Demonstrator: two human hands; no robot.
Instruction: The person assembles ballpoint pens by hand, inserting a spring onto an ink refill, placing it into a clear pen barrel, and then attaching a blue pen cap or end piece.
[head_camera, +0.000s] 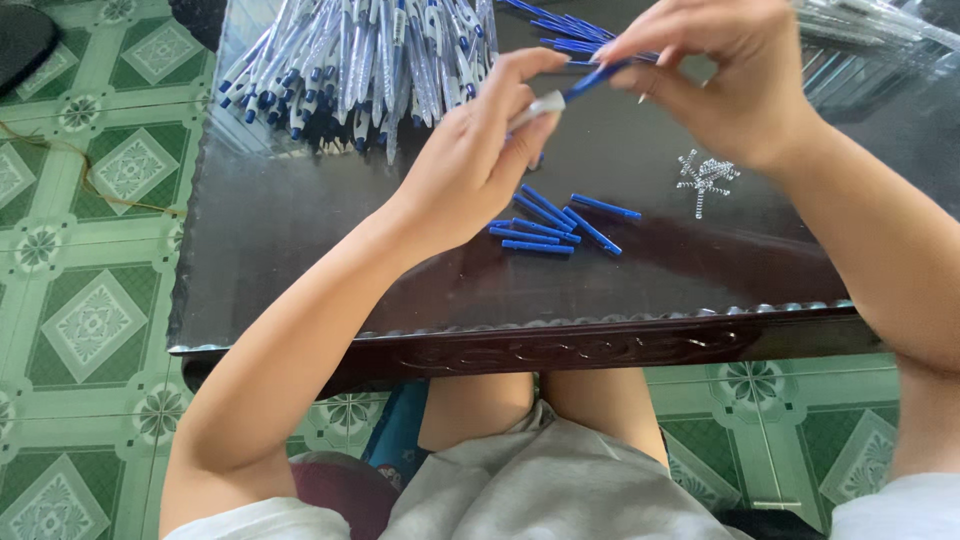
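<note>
Above the dark glossy surface (300, 220) | our left hand (475, 160) pinches the white pen barrel (538, 106) | right hand (720, 75) grips the thin blue plastic refill (592, 80) | we judge: keep both aligned, push straight.

We hold one pen (565, 95) between both hands above the dark bench (300, 240): left hand (480, 160) pinching the pale end, right hand (720, 70) gripping the blue end. Below them lie loose blue pen parts (555, 228); a small cluster of springs (705, 177) sits just right. A heap of assembled pens (360, 60) fills the bench's far left. Green patterned floor tiles (90, 300) surround.
</note>
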